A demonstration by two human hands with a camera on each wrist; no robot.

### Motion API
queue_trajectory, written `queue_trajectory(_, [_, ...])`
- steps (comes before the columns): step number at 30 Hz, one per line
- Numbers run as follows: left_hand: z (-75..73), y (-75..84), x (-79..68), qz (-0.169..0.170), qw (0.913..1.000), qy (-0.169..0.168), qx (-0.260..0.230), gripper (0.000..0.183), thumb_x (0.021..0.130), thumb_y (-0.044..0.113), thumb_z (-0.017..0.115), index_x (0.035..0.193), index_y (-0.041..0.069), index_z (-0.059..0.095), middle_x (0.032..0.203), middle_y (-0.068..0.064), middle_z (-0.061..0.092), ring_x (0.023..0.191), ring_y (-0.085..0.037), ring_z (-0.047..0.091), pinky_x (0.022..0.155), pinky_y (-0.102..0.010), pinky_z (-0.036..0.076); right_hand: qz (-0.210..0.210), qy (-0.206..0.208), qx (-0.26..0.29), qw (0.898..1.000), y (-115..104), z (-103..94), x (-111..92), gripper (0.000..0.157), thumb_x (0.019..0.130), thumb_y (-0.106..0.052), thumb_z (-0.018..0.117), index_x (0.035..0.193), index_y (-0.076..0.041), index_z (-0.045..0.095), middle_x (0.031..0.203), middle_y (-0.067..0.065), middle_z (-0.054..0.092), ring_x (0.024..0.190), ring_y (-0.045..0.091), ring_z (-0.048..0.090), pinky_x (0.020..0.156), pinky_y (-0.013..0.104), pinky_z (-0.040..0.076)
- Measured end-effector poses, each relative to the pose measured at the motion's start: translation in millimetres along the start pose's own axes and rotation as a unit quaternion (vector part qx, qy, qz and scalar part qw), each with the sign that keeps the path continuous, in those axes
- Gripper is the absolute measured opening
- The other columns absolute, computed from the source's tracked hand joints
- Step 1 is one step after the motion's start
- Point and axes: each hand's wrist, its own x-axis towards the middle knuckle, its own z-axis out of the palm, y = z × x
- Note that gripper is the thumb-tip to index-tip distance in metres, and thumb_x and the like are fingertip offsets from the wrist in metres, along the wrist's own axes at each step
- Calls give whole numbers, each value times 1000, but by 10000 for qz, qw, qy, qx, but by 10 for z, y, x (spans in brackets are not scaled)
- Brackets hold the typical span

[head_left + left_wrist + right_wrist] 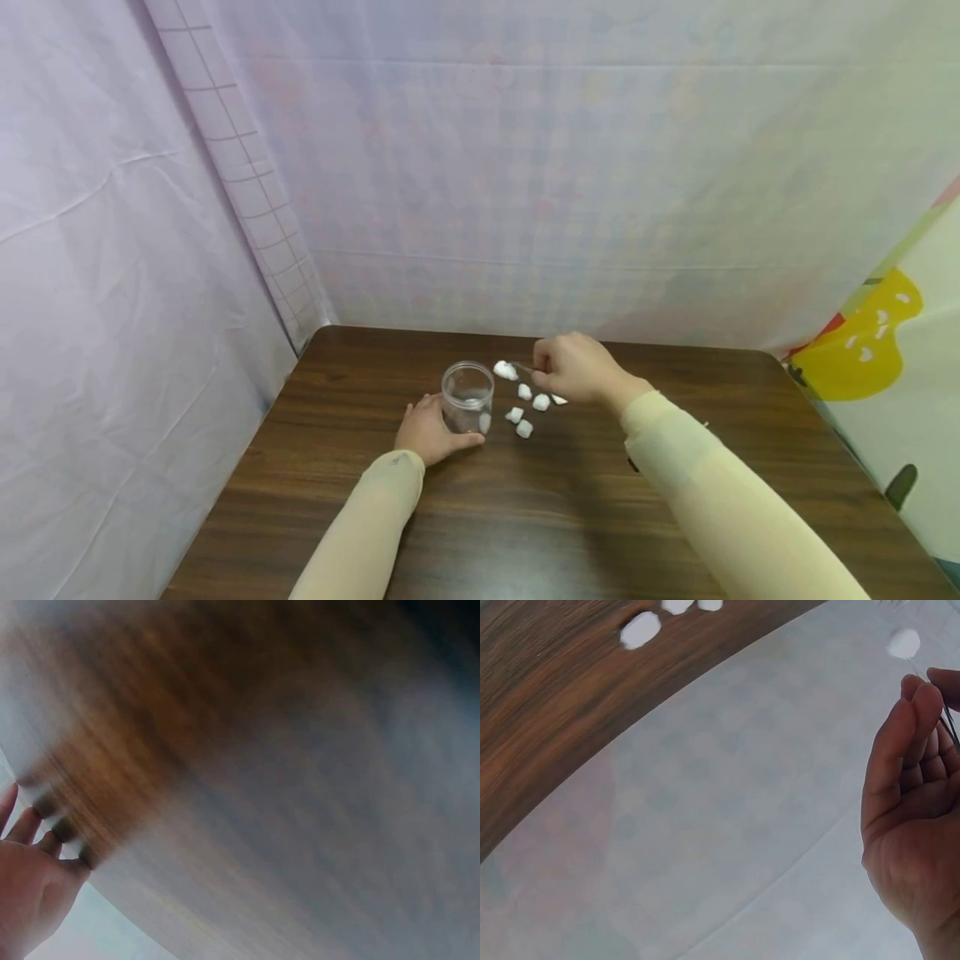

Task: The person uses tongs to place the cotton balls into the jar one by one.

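A clear round jar (467, 385) stands upright on the table, its mouth uncovered. My left hand (431, 433) holds it from the left, with the thumb across the front near the base. Through the jar's lower right wall shows a white cotton ball (484, 423). To the right of the rim, my right hand (577, 367) pinches a pair of thin metal tweezers (946, 712). At their tips is another cotton ball (904, 643), close to the jar's mouth. In the left wrist view, the fingers of my left hand (37, 892) show, but the jar does not.
Several loose cotton balls (541, 402) lie on the dark wooden table (487, 517) between the jar and my right forearm. A small dark object (633, 465) peeks out beside the right sleeve. A pale curtain (525, 167) hangs behind the table's back edge.
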Motion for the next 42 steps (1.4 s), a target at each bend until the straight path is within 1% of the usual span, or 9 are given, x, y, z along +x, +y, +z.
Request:
queue_trajectory(2, [2,2,5,-5,10000,2,21,90,65,72,80,132,15,62,134,-8,61,134,-34,45,116,-61,21,-77,82,-33,9999,-43,15,37,14,86,-23,69,75,-20,60,60,-12,54,50,9,49,48,30,43])
queue_trajectory(9, [7,3,21,-9,10000,-20,29,88,64,72,80,131,17,62,133,-6,62,134,-34,45,115,-61,22,-234,94,-56,9997,-198,114,131,13,87,-23,68,77,-20,60,59,-12,53,49,8,48,46,28,42])
queue_trajectory(14, [11,8,25,-12,10000,-31,1,88,64,71,81,132,18,61,132,-5,62,134,-33,46,115,-61,22,-261,62,-80,9996,-251,216,173,14,86,-24,68,76,-22,58,60,-12,52,50,8,48,46,28,41])
queue_trajectory(19, [12,20,24,-1,10000,-81,-46,89,66,70,80,135,19,59,133,-5,61,134,-32,46,116,-61,20,-256,-2,-41,9997,-255,296,189,16,85,-24,68,74,-22,57,59,-11,52,49,7,47,44,26,40])
queue_trajectory(23, [13,26,22,-12,9999,-130,-51,90,66,70,80,138,20,58,135,-4,61,135,-32,45,117,-61,19,-256,-20,-51,9997,-251,320,185,17,85,-24,67,73,-22,56,58,-11,51,49,7,47,44,26,40])
queue_trajectory(35, [2,15,11,23,10000,-40,-58,89,66,69,81,135,18,59,133,-5,62,134,-34,45,116,-62,20,-279,-73,-127,9995,-241,347,193,18,84,-24,68,72,-23,56,60,-11,51,51,7,47,44,26,41])
queue_trajectory(42, [-21,14,-13,-67,10000,-61,-10,90,65,70,81,133,15,60,132,-7,61,134,-33,46,116,-60,20,-291,-194,-82,9994,-252,342,202,16,86,-24,68,74,-22,57,60,-11,52,51,7,48,44,25,41])
